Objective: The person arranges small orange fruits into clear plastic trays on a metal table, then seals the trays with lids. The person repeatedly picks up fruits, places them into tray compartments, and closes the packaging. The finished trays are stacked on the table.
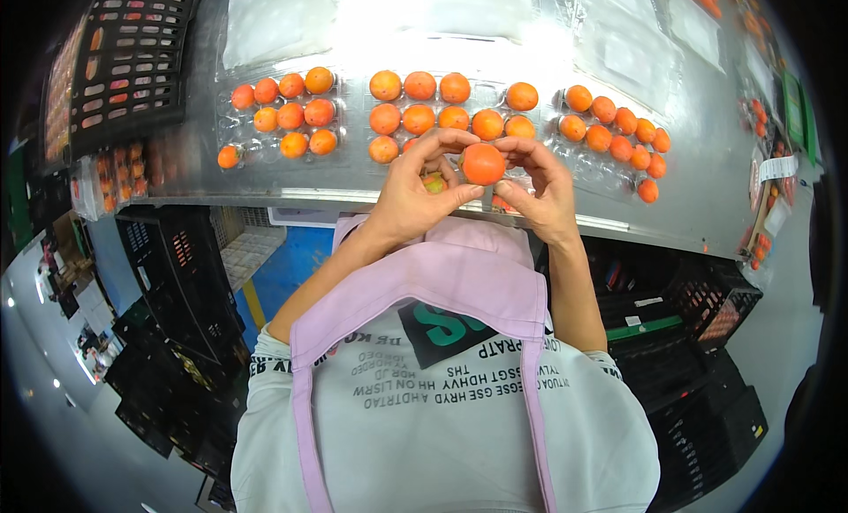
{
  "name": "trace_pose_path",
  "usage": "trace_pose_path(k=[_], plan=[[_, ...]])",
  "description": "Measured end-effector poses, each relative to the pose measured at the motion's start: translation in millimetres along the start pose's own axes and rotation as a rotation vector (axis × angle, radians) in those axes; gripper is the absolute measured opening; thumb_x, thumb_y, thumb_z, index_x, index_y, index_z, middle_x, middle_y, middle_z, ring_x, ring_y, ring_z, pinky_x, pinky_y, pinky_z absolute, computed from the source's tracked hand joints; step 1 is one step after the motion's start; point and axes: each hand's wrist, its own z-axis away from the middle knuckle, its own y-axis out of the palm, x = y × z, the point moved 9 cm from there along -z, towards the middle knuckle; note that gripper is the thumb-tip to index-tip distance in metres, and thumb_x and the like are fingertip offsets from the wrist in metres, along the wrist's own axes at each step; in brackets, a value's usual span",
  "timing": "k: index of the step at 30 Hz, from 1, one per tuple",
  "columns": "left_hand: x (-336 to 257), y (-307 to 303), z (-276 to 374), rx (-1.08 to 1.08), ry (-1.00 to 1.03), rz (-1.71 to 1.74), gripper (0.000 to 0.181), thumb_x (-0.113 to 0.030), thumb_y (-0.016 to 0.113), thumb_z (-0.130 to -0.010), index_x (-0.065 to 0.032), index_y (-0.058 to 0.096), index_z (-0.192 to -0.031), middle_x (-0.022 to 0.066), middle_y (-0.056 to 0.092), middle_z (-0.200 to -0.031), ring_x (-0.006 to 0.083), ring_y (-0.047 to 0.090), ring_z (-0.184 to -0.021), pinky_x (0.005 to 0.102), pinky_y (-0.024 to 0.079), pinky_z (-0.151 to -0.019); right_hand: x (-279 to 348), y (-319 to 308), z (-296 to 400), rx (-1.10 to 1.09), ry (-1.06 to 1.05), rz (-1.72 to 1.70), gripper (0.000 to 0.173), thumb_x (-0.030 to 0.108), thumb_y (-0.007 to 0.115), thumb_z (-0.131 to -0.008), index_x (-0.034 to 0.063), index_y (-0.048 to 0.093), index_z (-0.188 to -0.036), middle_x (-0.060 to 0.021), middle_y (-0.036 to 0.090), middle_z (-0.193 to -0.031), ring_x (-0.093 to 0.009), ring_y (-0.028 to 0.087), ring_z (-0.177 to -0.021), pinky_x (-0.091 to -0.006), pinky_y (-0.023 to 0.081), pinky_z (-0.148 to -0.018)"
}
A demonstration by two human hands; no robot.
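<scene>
Over the front edge of the steel table, both of my hands hold one orange persimmon (483, 164) between them. My left hand (419, 179) has its fingertips and thumb at the fruit's left side. A second persimmon with a green calyx (434, 182) shows inside that hand's curled fingers. My right hand (542, 187) touches the same upper fruit from the right with finger and thumb. Just beyond the hands lies a clear plastic tray with rows of persimmons (419, 118), its near part hidden by my hands.
Clear trays of persimmons lie to the left (290, 115) and right (599, 138) on the steel table (702, 211). A black plastic crate (136, 69) stands at the far left. More dark crates (179, 274) stand below the table's edge, on both sides of me.
</scene>
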Motion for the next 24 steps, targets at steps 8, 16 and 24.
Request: trace_pose_path(k=[8,16,24], plan=[[-1,18,-2,0.101,0.018,-0.262,0.056,0.003,0.073,-0.067,-0.0051,0.052,-0.119,0.0046,0.056,-0.103,0.0047,0.05,-0.064,0.0198,0.044,-0.06,-16,-11,17,-0.059,0.08,-0.154,0.039,0.01,0.074,-0.072,0.001,0.059,-0.107,-0.0035,0.062,-0.097,-0.011,0.056,-0.088,-0.0265,0.046,-0.081],[22,0,-4,0.023,-0.124,-0.048,0.039,-0.001,0.065,-0.079,-0.001,0.051,-0.116,0.009,0.058,-0.101,0.0032,0.052,-0.063,0.0169,0.044,-0.053,0,-102,43,-0.529,0.006,0.87,0.032,0.02,0.076,-0.069,0.0016,0.063,-0.092,-0.0093,0.063,-0.082,-0.02,0.059,-0.072,-0.0322,0.048,-0.066],[25,-19,-2,-0.115,-0.146,0.033,0.024,-0.004,0.061,-0.085,0.0017,0.056,-0.107,0.0064,0.061,-0.09,0.0061,0.053,-0.061,0.02,0.045,-0.051,-8,-99,33,-0.556,-0.027,1.183,0.033,0.029,0.078,-0.066,0.0047,0.063,-0.084,-0.0093,0.061,-0.077,-0.026,0.06,-0.071,-0.0369,0.047,-0.061]])
